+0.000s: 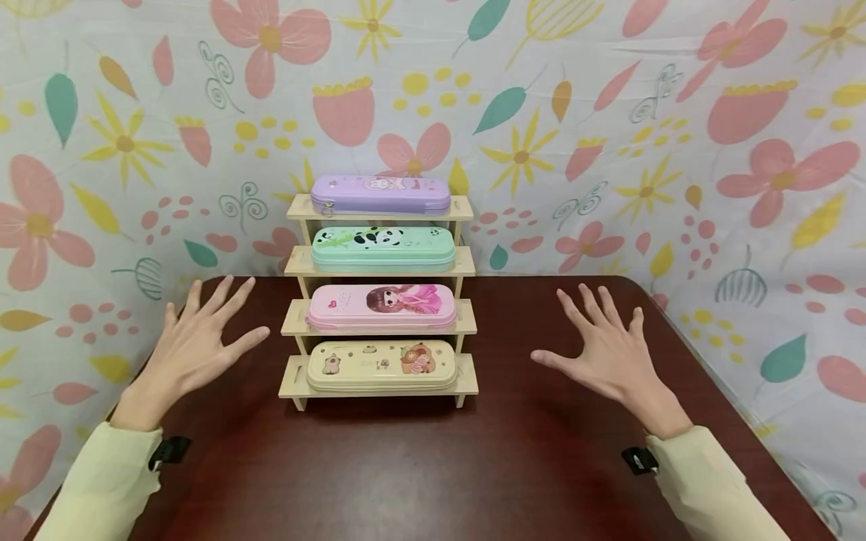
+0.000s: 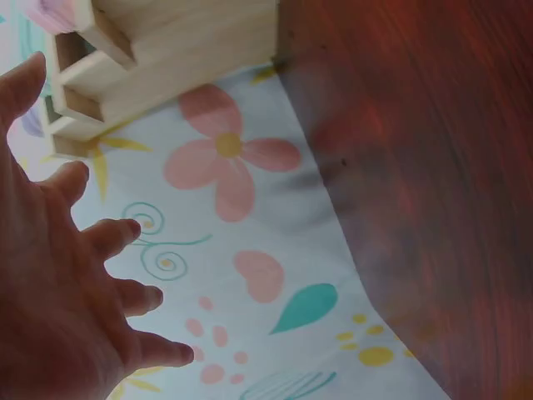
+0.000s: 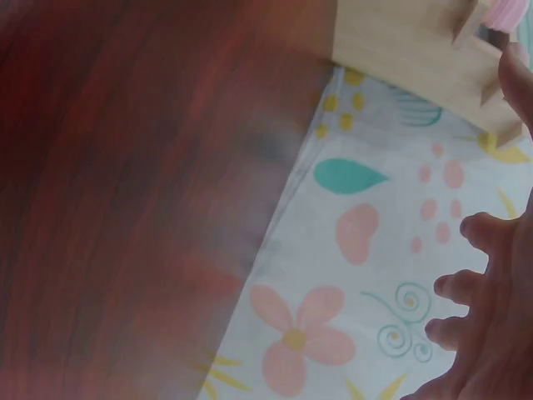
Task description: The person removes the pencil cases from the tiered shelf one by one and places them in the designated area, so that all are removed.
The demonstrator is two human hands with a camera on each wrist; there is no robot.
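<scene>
A tiered wooden rack (image 1: 292, 376) stands on the table, each step bearing one pencil case. From top to bottom lie a purple case (image 1: 382, 197), a mint green panda case (image 1: 383, 249), a pink case (image 1: 352, 308) with a doll picture and a cream case (image 1: 381, 366) with small animal pictures. To the left of the rack, my left hand (image 1: 196, 349) hovers with fingers spread, holding nothing. My right hand (image 1: 609, 353) is likewise spread on the other side, apart from the rack. Both wrist views show the rack's wooden side beyond the fingers.
The dark red-brown table (image 1: 406, 473) has rounded far corners. Behind it and along both sides hangs a white cloth (image 1: 514, 90) printed with flowers and leaves. The rack stands near the table's far edge.
</scene>
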